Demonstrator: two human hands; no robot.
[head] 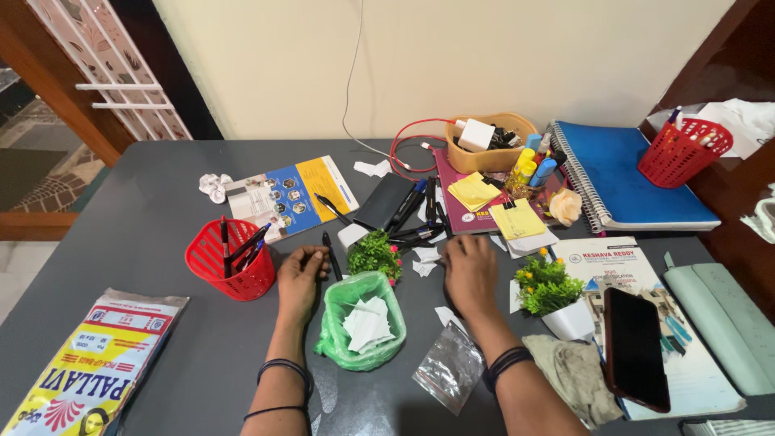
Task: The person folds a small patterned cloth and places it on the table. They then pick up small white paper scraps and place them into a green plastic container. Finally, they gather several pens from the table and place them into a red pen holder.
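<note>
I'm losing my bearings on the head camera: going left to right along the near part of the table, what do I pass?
Printed plastic packet → red mesh basket of pens → left hand → green bag of paper scraps → right hand → small potted plant → black phone → pale green case.

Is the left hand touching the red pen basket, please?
Apart. The head view shows bare grey table between the left hand and the red basket.
</note>
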